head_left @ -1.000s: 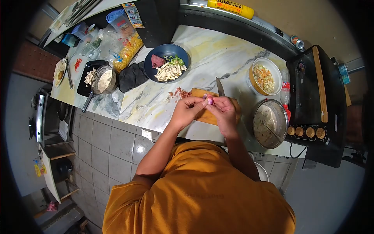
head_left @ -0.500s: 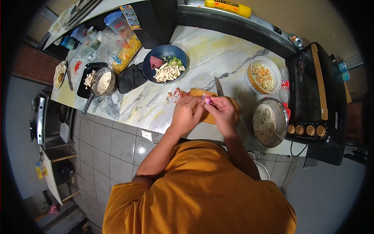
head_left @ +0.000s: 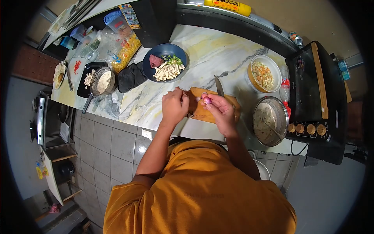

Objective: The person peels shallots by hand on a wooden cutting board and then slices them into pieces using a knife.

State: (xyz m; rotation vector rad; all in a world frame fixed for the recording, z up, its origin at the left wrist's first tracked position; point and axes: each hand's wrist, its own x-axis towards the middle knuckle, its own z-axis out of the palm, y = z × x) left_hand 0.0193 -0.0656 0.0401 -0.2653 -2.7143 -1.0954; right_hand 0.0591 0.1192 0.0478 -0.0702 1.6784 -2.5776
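My right hand pinches a small purple shallot between thumb and fingertips, above the wooden cutting board. To the left of the board, my left hand is closed, fingers curled down toward the counter where the papery peelings lie. The hand now covers most of those peelings, and whatever its fingertips pinch is hidden. A pale shallot piece rests on the board near the held shallot. Behind my right hand a knife lies with its blade pointing away, over the board's far edge.
Beyond my left hand stands a dark bowl with pale strips, chopped greens and pinkish meat. On the right are a bowl of shredded vegetables, a metal bowl and a black toaster oven. A floury pan stands left.
My left hand has moved left, away from the shallot and over the peelings. My right hand keeps hold of the shallot, nearly in place. More of the cutting board shows.
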